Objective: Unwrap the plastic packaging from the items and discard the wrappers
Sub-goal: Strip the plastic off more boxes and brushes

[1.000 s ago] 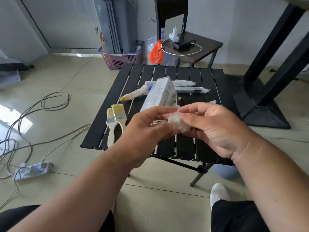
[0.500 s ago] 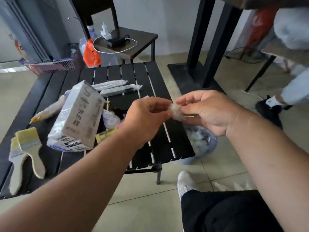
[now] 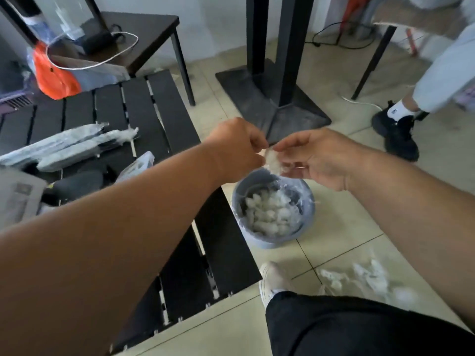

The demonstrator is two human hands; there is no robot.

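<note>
Both hands out over the floor, just right of the table edge. Left hand (image 3: 237, 147) curled, fingertips pinching the top of a crumpled wad of clear plastic wrapper (image 3: 273, 161). Right hand (image 3: 318, 158) meets it from the other side — thumb and forefinger pinched on the same wad, remaining fingers loosely bent beneath. The wrapper is translucent, whitish, wrinkled into a small irregular lump; it hangs between the two hands directly above the bin.

Bin (image 3: 259, 240): round, pale blue-grey plastic, smooth wall, standing on the tile beside the table's near-right corner. Inside it, a heap of crumpled white-clear wrappers (image 3: 270, 214), puffy and cloud-like.

More loose wrapper scraps (image 3: 365, 277) lie on the floor to the near right, blurred.

Table (image 3: 159, 116): low, black, made of flat parallel slats with narrow gaps. On its left part, two long narrow items still in filmy plastic (image 3: 66, 146), ends twisted into frayed tufts. A printed cardboard box (image 3: 18, 199) at the far left edge, partly cut off. A small clear moulded piece (image 3: 140, 163) near the table's middle — too blurred to identify.

Floor: glossy pale tiles with thin dark grout lines. Far side: a dark square side table (image 3: 144, 29) carrying a looped white cable (image 3: 102, 60), an orange plastic bag (image 3: 55, 75) hanging beside it. A heavy black metal pedestal base (image 3: 277, 98) stands beyond the hands.
</note>
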